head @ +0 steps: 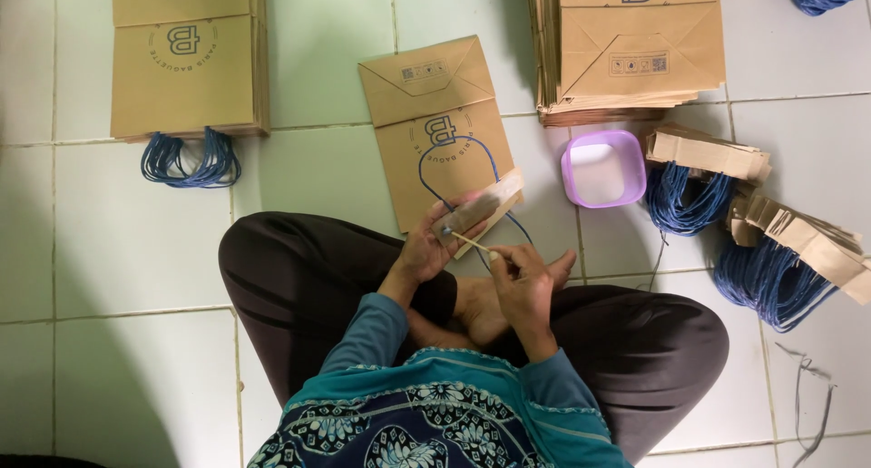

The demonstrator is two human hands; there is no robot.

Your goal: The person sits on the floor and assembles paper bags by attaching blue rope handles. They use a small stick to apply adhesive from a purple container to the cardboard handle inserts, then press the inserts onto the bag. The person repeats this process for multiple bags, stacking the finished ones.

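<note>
— What does the left hand (425, 250) have?

— Its fingers are curled tight round a cardboard strip (478, 209) with a blue cord (454, 151) looped from it, held over the flat paper bag (437, 128) on the floor tiles.

— And the right hand (522, 273)?

— Fingertips pinched closed on a thin stick (470, 242), its tip touching the strip. A purple tub (603, 169) sits just beside the bag.

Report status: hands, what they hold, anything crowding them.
Left hand grips paper strip with blue cord handle. Right hand holds thin stick to it. Flat paper bag beneath; purple tub beside.
</note>
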